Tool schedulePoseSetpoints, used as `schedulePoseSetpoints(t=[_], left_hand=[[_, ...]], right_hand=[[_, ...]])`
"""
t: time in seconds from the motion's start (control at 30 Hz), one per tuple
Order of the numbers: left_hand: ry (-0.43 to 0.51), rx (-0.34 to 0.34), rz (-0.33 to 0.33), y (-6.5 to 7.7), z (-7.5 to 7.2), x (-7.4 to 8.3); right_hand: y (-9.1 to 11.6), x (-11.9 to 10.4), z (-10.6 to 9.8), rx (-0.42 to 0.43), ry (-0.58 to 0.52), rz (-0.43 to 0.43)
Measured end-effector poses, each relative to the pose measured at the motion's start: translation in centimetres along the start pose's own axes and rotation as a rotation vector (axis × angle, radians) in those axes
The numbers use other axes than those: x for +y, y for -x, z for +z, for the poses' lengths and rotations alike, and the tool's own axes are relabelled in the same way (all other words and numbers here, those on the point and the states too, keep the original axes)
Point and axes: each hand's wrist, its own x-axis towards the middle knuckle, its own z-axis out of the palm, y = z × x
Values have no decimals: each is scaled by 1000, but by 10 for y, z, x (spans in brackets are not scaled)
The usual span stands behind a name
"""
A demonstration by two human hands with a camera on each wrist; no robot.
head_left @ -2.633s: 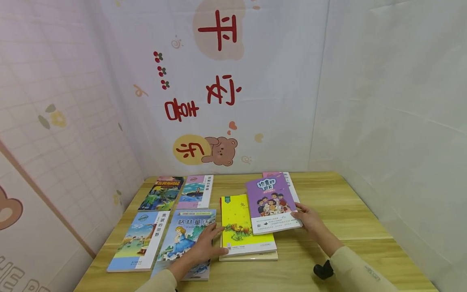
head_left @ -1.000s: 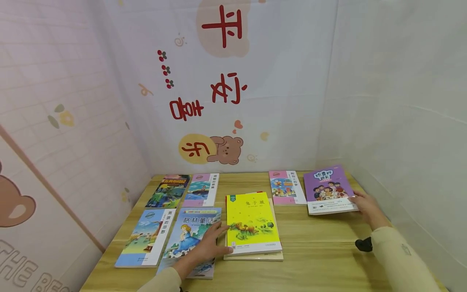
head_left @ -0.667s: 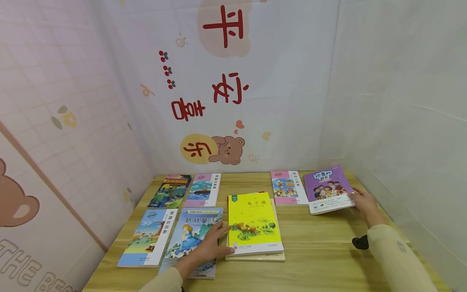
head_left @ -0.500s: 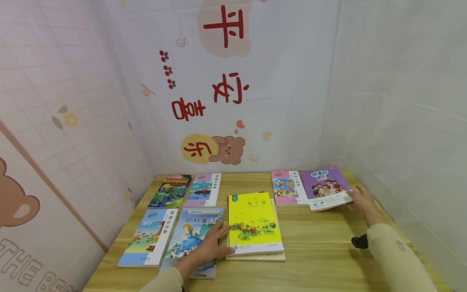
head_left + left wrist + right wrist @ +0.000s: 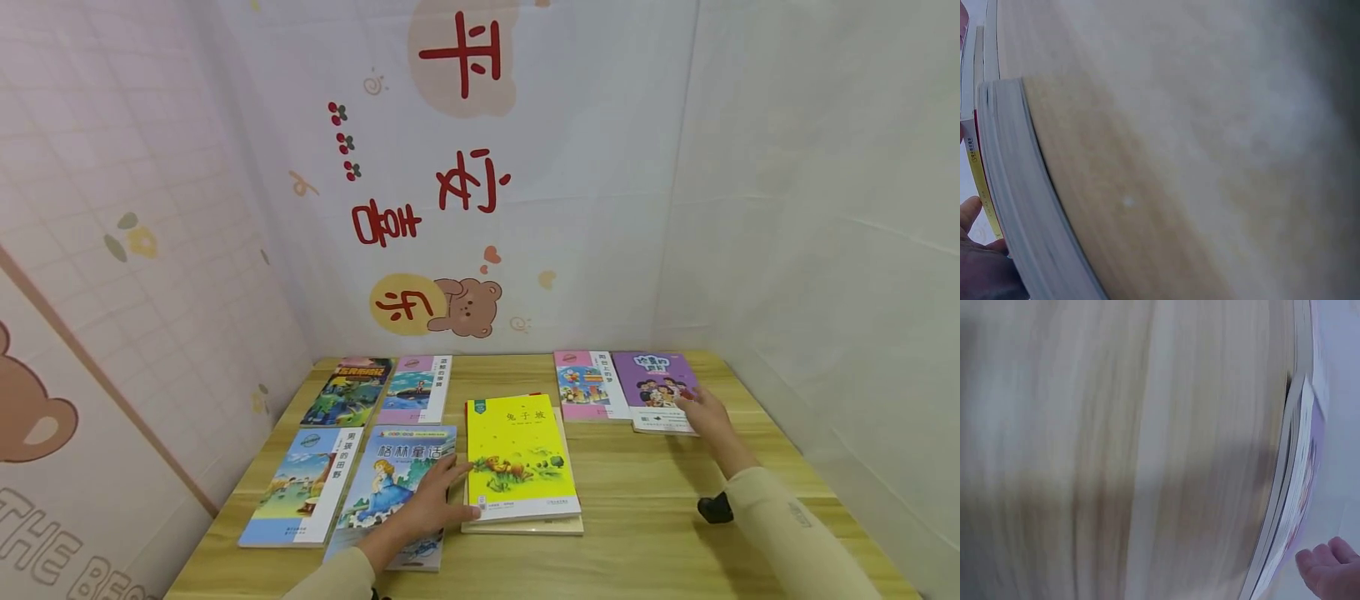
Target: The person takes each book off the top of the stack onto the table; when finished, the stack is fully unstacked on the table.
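A purple picture book (image 5: 663, 385) lies at the back right, against a pink-and-white book (image 5: 588, 383). My right hand (image 5: 708, 427) is at its lower right corner with fingers loosely extended. In the right wrist view those fingers (image 5: 1325, 562) appear off the purple cover. My left hand (image 5: 429, 504) lies over a blue fairy-tale book (image 5: 390, 479). Its fingertips and thumb touch the left edge of a yellow book (image 5: 521, 458), which tops a small stack. Under the yellow book, a cream book (image 5: 528, 527) and a sliver of red show. The left wrist view shows mostly table and page edges.
To the left lie a blue-and-white book (image 5: 296, 487), a dark green book (image 5: 347, 393) and another pink-and-white book (image 5: 412, 390). The wooden table (image 5: 637, 542) meets fabric walls (image 5: 847, 292) at the back and sides.
My right hand carried the purple book from above the yellow stack to the back right. It was tilted half a second ago; now it lies flat beside the pink book. The left hand stayed put.
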Motion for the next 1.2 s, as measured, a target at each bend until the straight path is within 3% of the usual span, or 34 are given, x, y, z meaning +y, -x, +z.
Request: schedulePoseSetpoints(t=[0.27,0.6,0.77,0.93,1.2], left_hand=[[1,13,0,1,1,2],[-19,2,-10,-1,0,3],[-11,2,-11,0,0,2],[2,7,-3,0,1,-1],[15,6,-6,0,0,0]], right_hand=[[20,-18,48,-107,-114,-63],[52,-36,107,-247,-242,-72],[68,-38,132,-274,-275,-67],[81,-39,150,-261,-288,-43],[94,-36,160,-276,-277,-53]])
